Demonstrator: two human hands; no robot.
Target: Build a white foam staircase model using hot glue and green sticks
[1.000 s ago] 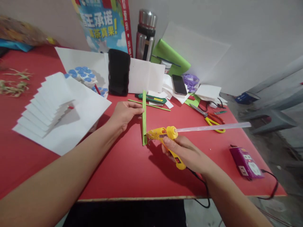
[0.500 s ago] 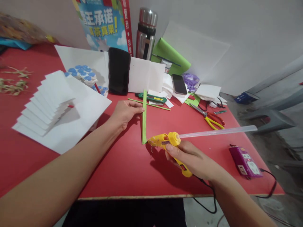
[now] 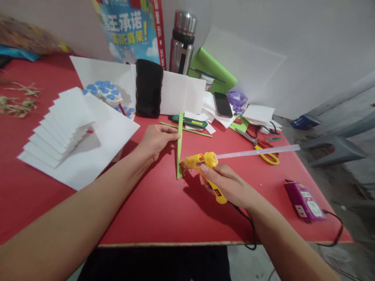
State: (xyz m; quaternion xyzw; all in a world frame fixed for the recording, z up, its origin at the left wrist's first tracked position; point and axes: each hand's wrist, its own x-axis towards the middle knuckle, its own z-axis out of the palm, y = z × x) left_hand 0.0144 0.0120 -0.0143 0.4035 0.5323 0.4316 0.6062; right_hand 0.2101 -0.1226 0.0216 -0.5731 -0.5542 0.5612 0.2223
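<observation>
A narrow green paper strip [image 3: 179, 150] stands lengthwise before me over the red table, pinched near its upper half by the thumb and fingers of my left hand [image 3: 159, 142]. My right hand [image 3: 224, 177] is wrapped round the handle of a yellow hot glue gun [image 3: 202, 160]. The gun's nozzle is at the strip's right edge, a little above its lower end. A long clear glue stick [image 3: 258, 151] juts from the gun's back toward the right. Behind the strip lie a thin green stick [image 3: 196, 132] and a green utility knife [image 3: 190, 121].
Stepped white folded paper [image 3: 58, 132] is at the left. A black phone-like object [image 3: 149, 88] leans at the back near a steel thermos [image 3: 182, 43]. Scissors [image 3: 260, 150] and a purple power socket box [image 3: 304, 201] lie right. The gun's cord hangs over the table's front edge.
My right hand has moved the glue gun up and slightly left, its nozzle going from the strip's lower end farther up its edge. My left hand keeps its pinch nearly in place.
</observation>
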